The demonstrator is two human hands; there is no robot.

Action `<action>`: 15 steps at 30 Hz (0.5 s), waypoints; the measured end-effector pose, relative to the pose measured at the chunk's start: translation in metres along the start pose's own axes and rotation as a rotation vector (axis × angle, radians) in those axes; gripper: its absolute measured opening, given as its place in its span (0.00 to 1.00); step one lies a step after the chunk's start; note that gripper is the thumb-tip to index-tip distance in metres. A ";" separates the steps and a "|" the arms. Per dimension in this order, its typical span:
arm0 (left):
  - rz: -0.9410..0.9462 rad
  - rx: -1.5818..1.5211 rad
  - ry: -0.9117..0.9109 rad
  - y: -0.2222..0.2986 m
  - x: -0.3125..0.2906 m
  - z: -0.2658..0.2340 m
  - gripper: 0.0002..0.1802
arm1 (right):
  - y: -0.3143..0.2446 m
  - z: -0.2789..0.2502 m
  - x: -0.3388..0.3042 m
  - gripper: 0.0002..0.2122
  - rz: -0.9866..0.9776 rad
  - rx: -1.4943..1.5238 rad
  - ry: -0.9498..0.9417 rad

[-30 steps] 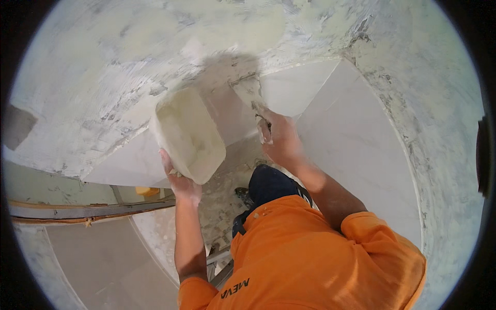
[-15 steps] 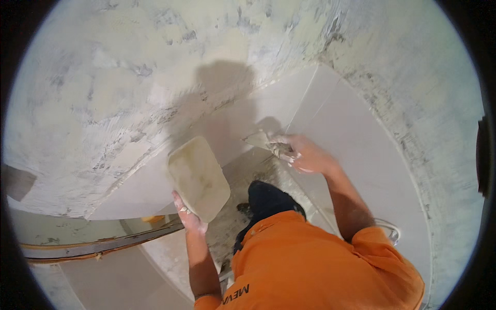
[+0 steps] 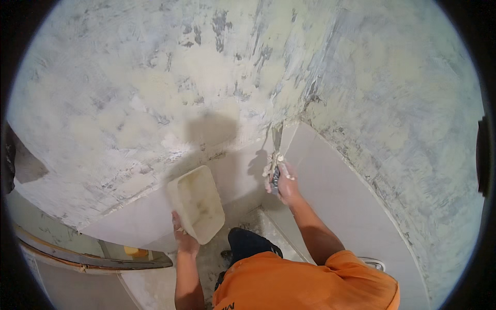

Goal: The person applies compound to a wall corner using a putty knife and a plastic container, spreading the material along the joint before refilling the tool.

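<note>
My left hand (image 3: 186, 239) grips a pale rectangular plastic tub (image 3: 198, 205) by its side. The tub is tilted so that its smeared inside shows. My right hand (image 3: 287, 185) is closed on a dark-handled putty knife (image 3: 277, 136). White filler is lumped on the knife around the base of its blade and on my fingers. The blade points away from me, at the edge where the grey boards meet the patchy plastered wall (image 3: 217, 57). I cannot tell whether its tip touches the surface.
Smooth grey boards (image 3: 336, 181) run along the foot of the wall, with a joint near the blade. At the lower left is a curved ledge with a brown edge (image 3: 82, 266), a yellow thing (image 3: 135, 251) beyond it. A white cable coil (image 3: 373, 264) lies right of my body.
My right hand has moved up toward the corner, and the putty knife has turned from pointing left to pointing away. The tub has tipped to show more of its inside. The view has shifted.
</note>
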State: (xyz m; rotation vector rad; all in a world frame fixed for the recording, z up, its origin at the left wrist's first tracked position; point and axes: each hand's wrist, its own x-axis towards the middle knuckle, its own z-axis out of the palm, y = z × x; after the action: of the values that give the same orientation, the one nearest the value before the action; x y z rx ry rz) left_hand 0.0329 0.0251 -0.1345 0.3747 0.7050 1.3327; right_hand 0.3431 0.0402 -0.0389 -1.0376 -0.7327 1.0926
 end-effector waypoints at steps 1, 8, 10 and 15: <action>0.033 0.041 -0.003 0.005 -0.002 0.004 0.37 | 0.010 0.005 0.011 0.15 -0.094 -0.065 -0.002; 0.144 0.018 -0.001 0.057 -0.034 0.024 0.38 | 0.012 0.077 0.055 0.34 0.012 -0.747 0.053; 0.163 0.007 0.087 0.066 -0.037 0.030 0.37 | 0.063 0.054 0.085 0.43 -0.140 -0.987 -0.034; 0.376 -0.094 0.246 0.068 -0.039 0.002 0.31 | 0.092 0.082 0.044 0.45 -0.207 -1.038 -0.134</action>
State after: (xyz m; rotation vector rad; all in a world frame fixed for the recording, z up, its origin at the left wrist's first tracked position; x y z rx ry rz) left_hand -0.0201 0.0025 -0.0811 0.2779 0.7974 1.7836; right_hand 0.2527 0.1164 -0.0953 -1.7000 -1.5548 0.5623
